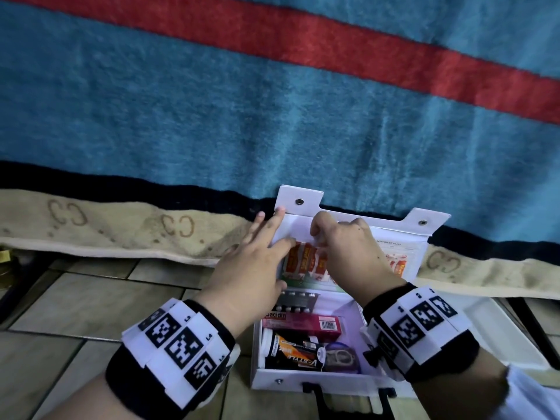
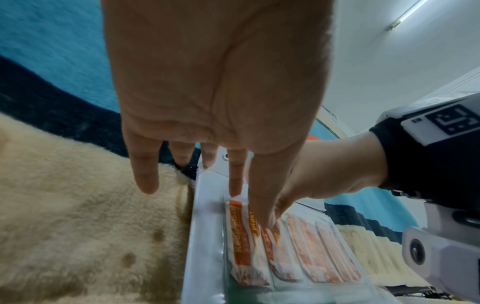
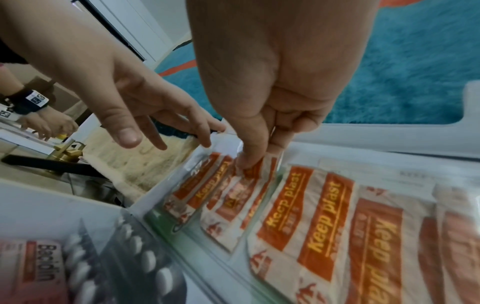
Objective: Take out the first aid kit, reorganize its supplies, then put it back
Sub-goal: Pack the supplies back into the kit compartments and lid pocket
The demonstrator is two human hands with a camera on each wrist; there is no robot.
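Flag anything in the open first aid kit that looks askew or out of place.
In the lid's clear sleeve, the plaster strips under the right hand sit tilted and overlapping, unlike the straighter ones beside them. The blister pack lies slanted across the hinge. Nothing looks spilled or damaged.

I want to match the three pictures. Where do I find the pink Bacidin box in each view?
Head view: the pink Bacidin box lies in the open kit's base, low centre, between the blister strip and the black tube.
Left wrist view: not in it.
Right wrist view: bottom left corner, beside the blister strip.
Shared landmark: the orange Keep plast plasters in the lid's clear pocket.
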